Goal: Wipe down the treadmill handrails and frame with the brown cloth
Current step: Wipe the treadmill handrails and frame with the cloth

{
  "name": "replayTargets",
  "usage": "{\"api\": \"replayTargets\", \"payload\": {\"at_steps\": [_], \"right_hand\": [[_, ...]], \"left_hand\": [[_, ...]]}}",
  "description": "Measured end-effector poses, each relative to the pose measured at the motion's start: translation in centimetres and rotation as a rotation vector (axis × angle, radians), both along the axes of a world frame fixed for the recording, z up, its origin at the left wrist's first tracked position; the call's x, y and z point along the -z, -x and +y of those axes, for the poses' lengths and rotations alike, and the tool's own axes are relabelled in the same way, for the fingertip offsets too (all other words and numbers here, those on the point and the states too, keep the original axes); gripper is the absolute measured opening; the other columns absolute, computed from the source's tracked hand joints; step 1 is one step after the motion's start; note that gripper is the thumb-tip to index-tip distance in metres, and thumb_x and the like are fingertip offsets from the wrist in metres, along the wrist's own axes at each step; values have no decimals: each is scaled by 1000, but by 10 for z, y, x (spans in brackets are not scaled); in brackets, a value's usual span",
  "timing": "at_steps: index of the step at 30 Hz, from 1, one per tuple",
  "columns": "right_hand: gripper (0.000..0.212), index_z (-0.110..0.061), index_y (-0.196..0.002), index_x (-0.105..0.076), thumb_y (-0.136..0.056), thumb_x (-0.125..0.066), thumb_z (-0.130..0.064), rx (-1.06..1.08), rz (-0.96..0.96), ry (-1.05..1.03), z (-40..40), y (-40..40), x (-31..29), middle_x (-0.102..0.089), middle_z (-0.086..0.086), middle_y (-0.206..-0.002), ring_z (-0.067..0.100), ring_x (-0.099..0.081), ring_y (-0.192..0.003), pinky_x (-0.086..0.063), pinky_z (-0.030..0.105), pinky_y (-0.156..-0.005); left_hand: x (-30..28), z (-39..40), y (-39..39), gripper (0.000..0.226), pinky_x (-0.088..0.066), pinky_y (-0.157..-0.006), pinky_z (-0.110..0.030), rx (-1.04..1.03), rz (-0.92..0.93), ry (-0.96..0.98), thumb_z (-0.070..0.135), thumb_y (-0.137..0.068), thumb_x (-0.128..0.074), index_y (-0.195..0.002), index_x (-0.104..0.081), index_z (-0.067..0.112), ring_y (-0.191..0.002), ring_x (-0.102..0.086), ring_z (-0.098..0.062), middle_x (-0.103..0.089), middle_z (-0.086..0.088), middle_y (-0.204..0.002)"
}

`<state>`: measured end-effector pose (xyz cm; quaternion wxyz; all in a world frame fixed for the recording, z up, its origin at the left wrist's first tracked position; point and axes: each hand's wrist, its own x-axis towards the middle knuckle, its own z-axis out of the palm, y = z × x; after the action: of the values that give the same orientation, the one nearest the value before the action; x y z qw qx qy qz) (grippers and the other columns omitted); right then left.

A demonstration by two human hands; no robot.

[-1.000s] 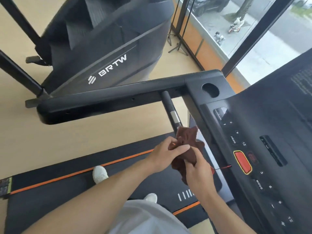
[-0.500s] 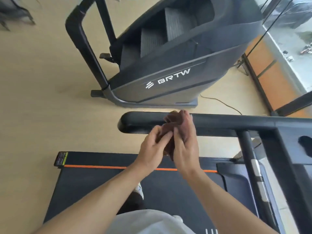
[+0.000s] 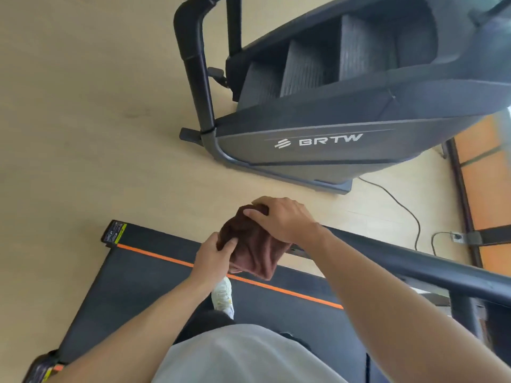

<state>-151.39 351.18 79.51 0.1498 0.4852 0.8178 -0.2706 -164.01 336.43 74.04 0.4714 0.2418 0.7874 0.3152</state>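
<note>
The brown cloth (image 3: 253,246) lies draped over the near end of the black handrail (image 3: 414,265), with its loose part hanging down over the treadmill belt (image 3: 143,286). The right hand (image 3: 283,218) lies on top of the cloth, fingers curled over it and pressing it onto the rail. The left hand (image 3: 214,251) pinches the bunched lower side of the cloth between thumb and fingers. The cloth looks soft, light and floppy, so it will probably fold and slip about if it is held by one corner. It seems best to wrap it round the rail and squeeze from above and below, so it stays put as it slides along. The handrail looks hard and smooth, and a cloth should glide on it easily. Most of the rail stretches away to the right and looks not yet wiped. A big grey step machine (image 3: 345,128) stands on the wooden floor (image 3: 83,120) beyond.
</note>
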Motion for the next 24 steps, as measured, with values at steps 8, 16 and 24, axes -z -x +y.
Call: {"api": "replayTargets", "payload": {"at_steps": [8,16,24], "right_hand": [[67,-22,-98,-67,-83,-51,-86,191,-142,416,42,1,-11,-70,2,-94,18,-62,-78,-46,33,-71],[65,-19,-90,-67,-72,-71,-81,430,-72,674,48,-84,-36,-58,-2,-59,9,-49,-44,-35,18,-39],[46,-30,-97,-78,-82,-69,-72,106,96,491,70,-142,-32,-78,-3,-98,23,-74,-97,-54,43,-100]], "left_hand": [[-8,25,5,27,-51,-86,-33,60,-23,7,35,-98,-60,-114,-65,15,-101,-65,-21,-70,-2,-107],[-27,13,-76,28,-51,-79,-22,-63,-7,-141,37,-100,-56,-117,-63,15,-98,-66,-16,-70,1,-105],[-41,-8,-107,21,-58,-79,-29,-30,-77,-125,34,-99,-59,-111,-64,17,-94,-68,-15,-70,4,-101]]}}
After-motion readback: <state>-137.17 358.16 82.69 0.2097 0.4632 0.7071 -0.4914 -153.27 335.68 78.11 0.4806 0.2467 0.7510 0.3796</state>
